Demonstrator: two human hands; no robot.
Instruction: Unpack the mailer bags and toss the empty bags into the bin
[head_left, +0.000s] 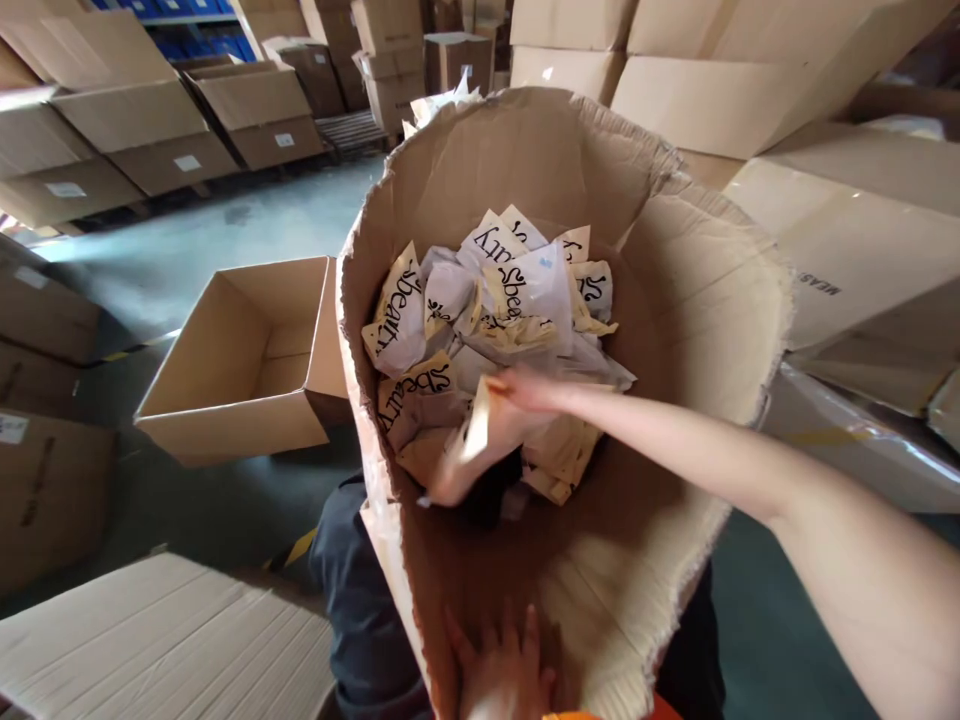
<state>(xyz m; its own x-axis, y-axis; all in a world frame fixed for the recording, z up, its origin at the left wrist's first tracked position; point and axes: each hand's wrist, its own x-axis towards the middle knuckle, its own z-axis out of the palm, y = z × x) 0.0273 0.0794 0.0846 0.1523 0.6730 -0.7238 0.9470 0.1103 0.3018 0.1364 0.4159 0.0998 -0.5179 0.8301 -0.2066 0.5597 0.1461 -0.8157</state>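
Observation:
A large cardboard carton (517,135) with ragged, torn rims stands open in front of me. Inside it lies a heap of white and cream packets (525,290), several printed with black "beauty" lettering. My right hand (529,388) reaches in from the right and grips one packet (480,435) by its upper edge; the packet is tilted and smeared by motion. Low in the view, my left hand (501,670) rests against the near inner wall of the carton with its fingers spread, holding nothing.
An open cardboard box (232,420) sits on the green floor to the left. A closed-looking cardboard surface (165,640) lies at bottom left. Stacked cartons (697,100) stand behind and to the right, and more open boxes (150,130) line the back left.

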